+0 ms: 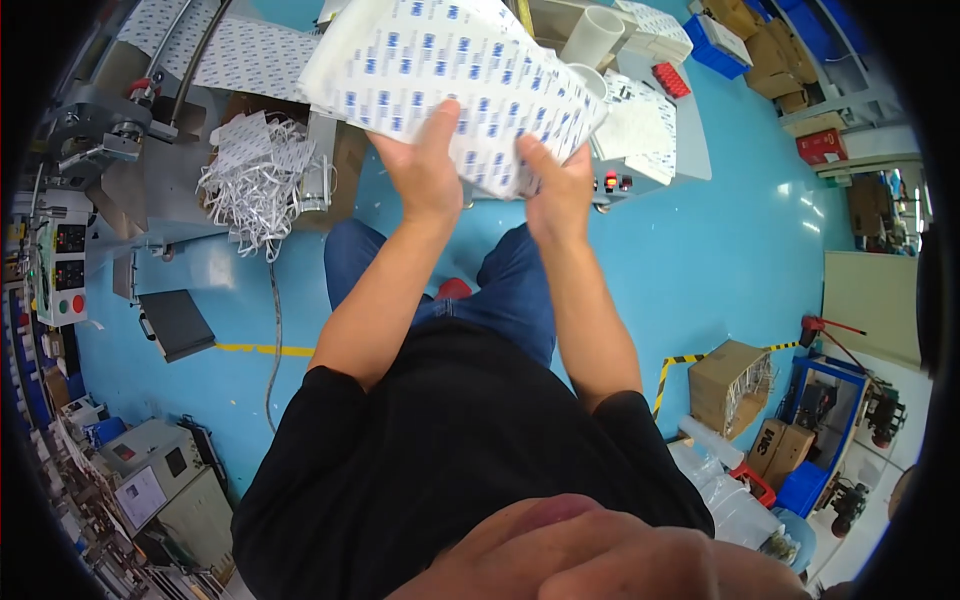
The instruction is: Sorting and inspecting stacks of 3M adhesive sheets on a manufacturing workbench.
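Note:
Both my hands hold a thick, fanned stack of white sheets with a repeated blue print, tilted above the gap between two machines. My left hand grips its near edge on the left, the thumb lying on top. Farther right, my right hand pinches the near corner, its thumb also on the upper face. The fingers under the stack are hidden. Behind the stack's right side stands a white cylinder. More printed sheets lie on the machine top to the right of my right hand.
At left, a tangle of white paper strips hangs beside a machine with a printed web. A cable trails over the blue floor. A red bumpy block sits at the right; a cardboard box of scraps stands lower right.

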Demonstrator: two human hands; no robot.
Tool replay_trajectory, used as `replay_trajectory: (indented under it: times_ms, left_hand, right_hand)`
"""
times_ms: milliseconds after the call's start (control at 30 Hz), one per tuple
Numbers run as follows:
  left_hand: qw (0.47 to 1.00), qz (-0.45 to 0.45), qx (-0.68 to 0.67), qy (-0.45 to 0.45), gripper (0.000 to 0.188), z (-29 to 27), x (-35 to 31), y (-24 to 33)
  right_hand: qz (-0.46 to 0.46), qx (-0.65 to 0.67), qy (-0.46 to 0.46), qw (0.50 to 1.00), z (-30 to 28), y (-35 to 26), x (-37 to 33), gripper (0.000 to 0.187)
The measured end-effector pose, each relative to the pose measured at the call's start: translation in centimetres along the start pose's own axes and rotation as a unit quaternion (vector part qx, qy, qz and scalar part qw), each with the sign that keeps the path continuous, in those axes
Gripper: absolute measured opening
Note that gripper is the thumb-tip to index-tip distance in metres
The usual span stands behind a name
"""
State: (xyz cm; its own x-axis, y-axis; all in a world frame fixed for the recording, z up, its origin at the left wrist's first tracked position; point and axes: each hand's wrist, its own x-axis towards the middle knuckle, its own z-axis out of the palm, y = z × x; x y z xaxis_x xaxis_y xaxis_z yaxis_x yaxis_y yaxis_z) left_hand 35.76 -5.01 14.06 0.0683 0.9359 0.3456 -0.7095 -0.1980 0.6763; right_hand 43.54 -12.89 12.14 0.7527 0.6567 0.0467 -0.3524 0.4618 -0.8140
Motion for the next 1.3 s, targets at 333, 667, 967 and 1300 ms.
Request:
replay_trajectory:
  times_ms: [333,667,967,1300]
  left_hand:
    - [0.923,-0.226,0.095,-0.298,0.045,-4.2,16.0,-0.1]
    - [0.909,-0.142,0.271,-0.283,0.033,-4.1,14.7,-1.2]
    - [0.913,-0.112,0.247,-0.304,0.035,-4.0,15.8,-2.3]
    - [0.928,-0.098,0.231,-0.275,0.061,-4.1,16.3,-3.2]
  right_hand:
    - [-0.132,-0.156,-0.167,0.965,-4.6,-5.6,16.2,0.052]
    - [-0.121,-0.229,-0.220,0.941,-3.8,-3.2,17.5,0.054]
    - [-0.101,-0.270,-0.220,0.932,-3.2,-3.1,17.9,0.054]
    - [-0.060,-0.188,-0.238,0.951,-2.8,-3.6,18.5,0.065]
